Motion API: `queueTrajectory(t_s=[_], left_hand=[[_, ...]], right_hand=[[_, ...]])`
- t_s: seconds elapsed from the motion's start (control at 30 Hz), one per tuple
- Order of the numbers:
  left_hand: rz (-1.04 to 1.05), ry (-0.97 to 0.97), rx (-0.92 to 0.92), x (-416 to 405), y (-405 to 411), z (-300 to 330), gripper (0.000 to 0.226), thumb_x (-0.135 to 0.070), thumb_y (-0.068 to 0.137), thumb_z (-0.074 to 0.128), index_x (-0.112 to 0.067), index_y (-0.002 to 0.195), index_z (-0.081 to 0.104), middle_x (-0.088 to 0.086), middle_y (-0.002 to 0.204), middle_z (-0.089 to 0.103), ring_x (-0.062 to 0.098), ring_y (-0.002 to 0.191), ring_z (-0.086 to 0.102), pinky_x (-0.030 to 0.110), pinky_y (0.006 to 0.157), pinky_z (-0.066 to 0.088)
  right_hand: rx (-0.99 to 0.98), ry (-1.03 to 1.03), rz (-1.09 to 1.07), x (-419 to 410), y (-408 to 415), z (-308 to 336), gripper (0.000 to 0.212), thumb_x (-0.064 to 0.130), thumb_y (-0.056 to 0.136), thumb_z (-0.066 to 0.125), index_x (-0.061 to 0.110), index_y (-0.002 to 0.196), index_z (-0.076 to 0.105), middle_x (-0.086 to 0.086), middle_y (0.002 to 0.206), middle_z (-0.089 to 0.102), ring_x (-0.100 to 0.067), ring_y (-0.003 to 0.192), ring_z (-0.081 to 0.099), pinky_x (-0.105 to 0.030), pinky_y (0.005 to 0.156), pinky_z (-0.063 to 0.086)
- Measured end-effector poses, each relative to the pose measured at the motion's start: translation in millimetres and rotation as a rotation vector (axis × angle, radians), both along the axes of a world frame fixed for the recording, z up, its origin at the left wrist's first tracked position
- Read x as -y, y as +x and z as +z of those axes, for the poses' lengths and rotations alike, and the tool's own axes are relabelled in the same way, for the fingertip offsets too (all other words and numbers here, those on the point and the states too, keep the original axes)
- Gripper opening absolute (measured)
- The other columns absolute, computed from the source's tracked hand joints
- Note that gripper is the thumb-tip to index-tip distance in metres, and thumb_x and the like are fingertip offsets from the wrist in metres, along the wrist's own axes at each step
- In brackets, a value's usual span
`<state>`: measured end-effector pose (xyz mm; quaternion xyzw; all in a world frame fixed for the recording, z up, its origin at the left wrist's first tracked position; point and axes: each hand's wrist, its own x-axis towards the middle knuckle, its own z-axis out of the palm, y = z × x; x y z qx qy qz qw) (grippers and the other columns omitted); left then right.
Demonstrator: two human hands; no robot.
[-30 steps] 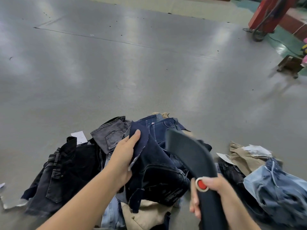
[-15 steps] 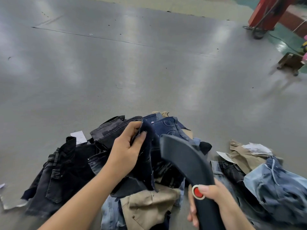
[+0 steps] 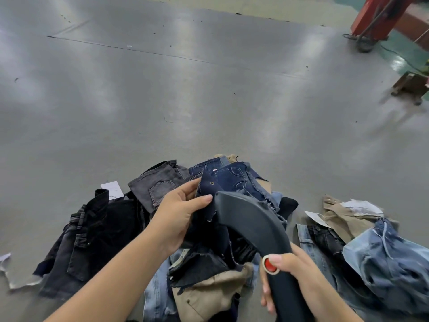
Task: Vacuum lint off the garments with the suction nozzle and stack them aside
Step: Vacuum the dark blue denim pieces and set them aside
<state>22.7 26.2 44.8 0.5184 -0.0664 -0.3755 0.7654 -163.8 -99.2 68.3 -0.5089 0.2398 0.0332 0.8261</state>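
Since the earlier frame, nozzle (image 3: 250, 226) tip sits closer to left hand (image 3: 178, 217), which pinches dark denim piece (image 3: 206, 194). Right hand (image 3: 287, 273) grips nozzle, thumb on red button (image 3: 269, 265), over garment pile (image 3: 162, 228) at desk's near edge.

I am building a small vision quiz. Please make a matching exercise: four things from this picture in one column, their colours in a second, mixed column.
Things:
1. suction nozzle
2. button on the nozzle
3. trousers under the hands
4. paper tag beside the left pile

Colours:
A. white
B. beige
C. black
D. red

Pairs: 1-C, 2-D, 3-B, 4-A
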Motion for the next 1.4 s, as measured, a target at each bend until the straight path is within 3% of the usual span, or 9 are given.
queueTrajectory(t_s=[0.07,0.23,0.33,0.47,0.57,0.7,0.87,1.1,1.4], left_hand=[[0.013,-0.013,-0.054,1,1,-2,0.032,-0.001,0.074,0.064,-0.010,0.103,0.070,0.009,0.097,0.074,0.015,0.079,0.071,0.023,0.066,0.058],[0.076,0.005,-0.130,-1,11,-2,0.026,-0.003,0.081,0.060,-0.009,0.105,0.069,0.008,0.094,0.074,0.017,0.078,0.071,0.027,0.069,0.059],[0.138,0.007,-0.130,-1,16,0,0.023,0.000,0.090,0.054,-0.010,0.104,0.068,0.005,0.088,0.074,0.014,0.073,0.071,0.025,0.066,0.059],[0.141,0.038,-0.082,-1,11,1,0.027,0.001,0.090,0.055,-0.012,0.112,0.066,0.003,0.092,0.075,0.014,0.078,0.072,0.027,0.068,0.058],[0.141,0.031,-0.077,2,4,-1,0.031,0.003,0.090,0.055,-0.013,0.114,0.064,0.002,0.092,0.075,0.013,0.077,0.072,0.025,0.064,0.058],[0.162,0.034,-0.081,5,6,-1,0.029,0.004,0.090,0.055,-0.010,0.112,0.065,0.002,0.089,0.075,0.012,0.076,0.072,0.021,0.062,0.057],[0.188,0.027,-0.089,1,16,-1,0.022,0.001,0.091,0.054,-0.013,0.100,0.068,0.002,0.085,0.075,0.013,0.076,0.072,0.024,0.062,0.058],[0.202,0.005,-0.166,-2,15,0,0.021,0.000,0.092,0.052,-0.011,0.102,0.067,0.004,0.087,0.075,0.014,0.073,0.072,0.023,0.057,0.056],[0.138,0.031,-0.142,6,1,-2,0.023,0.001,0.093,0.052,-0.011,0.107,0.066,0.002,0.087,0.075,0.011,0.072,0.071,0.022,0.061,0.057]], right_hand=[[0.000,-0.050,0.040,-5,-1,-2,0.022,0.027,0.053,0.070,0.014,0.070,0.070,-0.022,0.057,0.054,-0.028,0.042,0.053,-0.030,0.044,0.047],[0.004,-0.208,0.175,-9,-8,-11,0.054,0.034,0.051,0.066,0.047,0.103,0.069,-0.003,0.086,0.069,-0.008,0.077,0.062,-0.015,0.068,0.048],[-0.018,-0.264,0.223,-9,-13,-8,0.054,0.035,0.052,0.067,0.045,0.105,0.069,-0.010,0.105,0.071,-0.008,0.091,0.064,-0.016,0.077,0.048],[-0.036,-0.200,0.014,3,-13,-7,0.040,0.030,0.038,0.069,0.027,0.077,0.078,-0.013,0.074,0.072,-0.022,0.065,0.068,-0.024,0.056,0.053],[-0.038,-0.108,-0.022,3,-5,0,0.022,0.029,0.046,0.071,0.016,0.063,0.066,-0.024,0.055,0.054,-0.029,0.041,0.053,-0.030,0.040,0.045],[-0.025,-0.180,0.074,-10,7,-4,0.018,0.033,0.056,0.067,0.028,0.073,0.067,-0.013,0.058,0.059,-0.025,0.047,0.056,-0.028,0.048,0.046],[-0.089,-0.328,0.218,-19,-3,-16,0.059,0.039,0.055,0.065,0.037,0.113,0.061,0.011,0.073,0.067,-0.001,0.071,0.060,-0.013,0.067,0.043],[-0.025,-0.143,0.008,-4,-8,-1,0.041,0.029,0.044,0.070,0.022,0.083,0.074,-0.020,0.059,0.057,-0.026,0.048,0.056,-0.028,0.047,0.046],[-0.056,-0.141,0.003,-9,8,-8,0.037,0.030,0.053,0.068,0.007,0.080,0.060,-0.025,0.054,0.052,-0.029,0.040,0.051,-0.029,0.042,0.045]])
